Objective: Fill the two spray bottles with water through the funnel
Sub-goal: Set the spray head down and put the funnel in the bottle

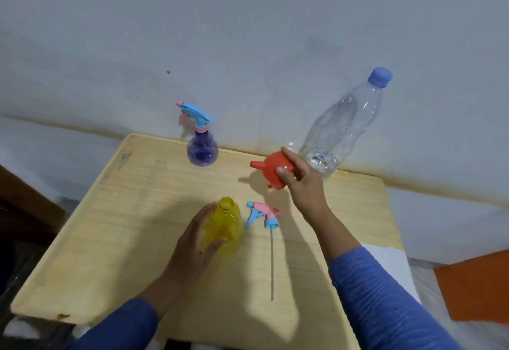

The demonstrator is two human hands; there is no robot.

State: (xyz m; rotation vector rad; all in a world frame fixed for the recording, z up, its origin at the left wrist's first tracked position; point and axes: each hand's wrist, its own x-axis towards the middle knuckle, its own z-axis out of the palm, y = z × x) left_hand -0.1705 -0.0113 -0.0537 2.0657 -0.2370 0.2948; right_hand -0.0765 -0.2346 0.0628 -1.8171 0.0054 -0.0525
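Observation:
A yellow spray bottle (230, 225) stands uncapped in the middle of the wooden table (110, 225), and my left hand (197, 245) grips its left side. Its pink and blue spray head (263, 213) lies on the table just to the right, its long dip tube (272, 264) pointing toward me. My right hand (300, 181) holds an orange funnel (272, 169) above the table, spout pointing left. A purple spray bottle (202, 149) with a blue trigger head stands at the table's far edge. A clear water bottle (341, 126) with a blue cap stands at the far right.
A pale wall (248, 32) runs right behind the table. White paper (388, 261) lies off the table's right side, with an orange object (473, 286) beyond it. Dark clutter sits below the left edge.

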